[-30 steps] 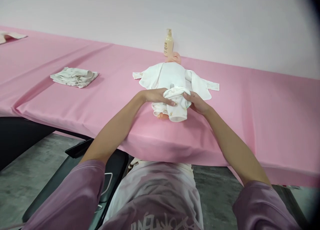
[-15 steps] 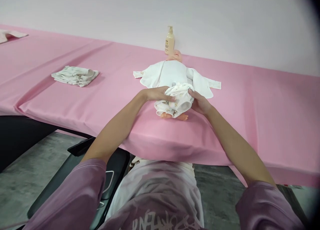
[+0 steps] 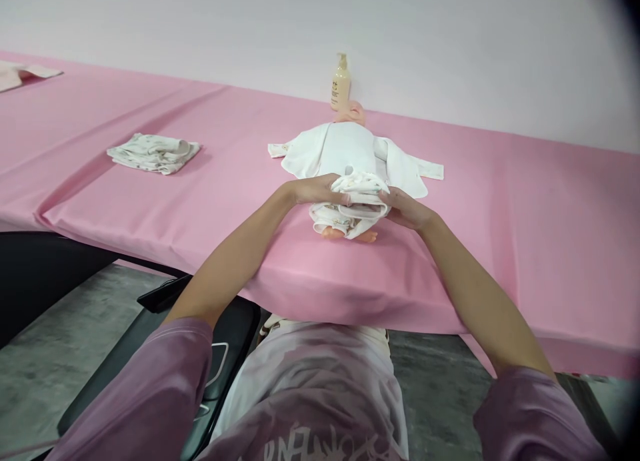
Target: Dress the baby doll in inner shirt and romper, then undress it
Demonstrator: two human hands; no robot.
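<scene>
A baby doll (image 3: 356, 113) lies on its back on the pink-covered table, its feet toward me. Its white long-sleeved top (image 3: 347, 147) is spread out wide on both sides. White printed baby pants (image 3: 361, 201) are bunched around its lower legs, with the feet poking out below. My left hand (image 3: 320, 189) grips the bunched cloth from the left, thumb laid across it. From the right, my right hand (image 3: 404, 206) pinches the other side of the pants with thumb and fingers. The doll's knees are hidden under the fabric.
A folded stack of white printed cloth (image 3: 154, 154) lies to the left on the pink cover (image 3: 240, 141). Behind the doll's head a cream pump bottle (image 3: 341, 84) stands against the wall. Another light cloth (image 3: 25, 74) is at the far left. A black stool (image 3: 220, 354) stands below.
The pants have been gathered into a tighter bunch, and the loose leg opening is now folded flat. My right hand has shifted slightly right and down. My left hand has barely moved.
</scene>
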